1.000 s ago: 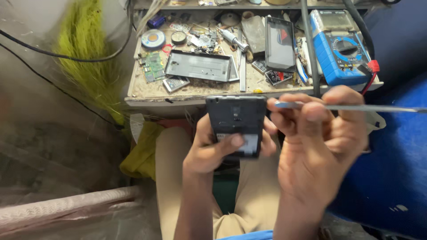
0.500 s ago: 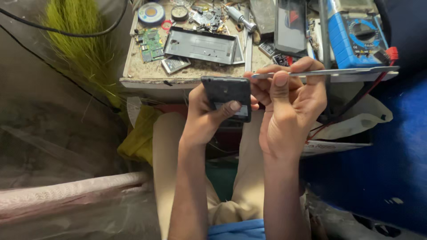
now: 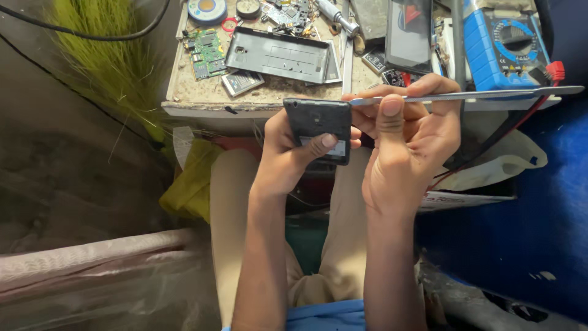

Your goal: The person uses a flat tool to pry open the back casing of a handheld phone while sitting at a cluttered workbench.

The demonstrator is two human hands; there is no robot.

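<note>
My left hand (image 3: 288,156) grips a small dark phone body (image 3: 317,125) from below, thumb lying across its lower face. My right hand (image 3: 407,144) pinches a long thin metal tool (image 3: 490,95) that runs out to the right; its tip meets the phone's upper right corner. Both hands hover over my lap, just in front of the workbench edge (image 3: 202,109).
The bench holds a grey phone frame (image 3: 275,56), a green circuit board (image 3: 206,52), a dark phone (image 3: 407,34), a blue multimeter (image 3: 505,46) with a red lead, and small parts. Green bristles (image 3: 116,67) stand at left; a blue surface (image 3: 539,214) lies right.
The view has shifted so the bench sits higher and closer. My hands still hold the phone and tool, the tool now lying flatter against the phone's top right corner.
</note>
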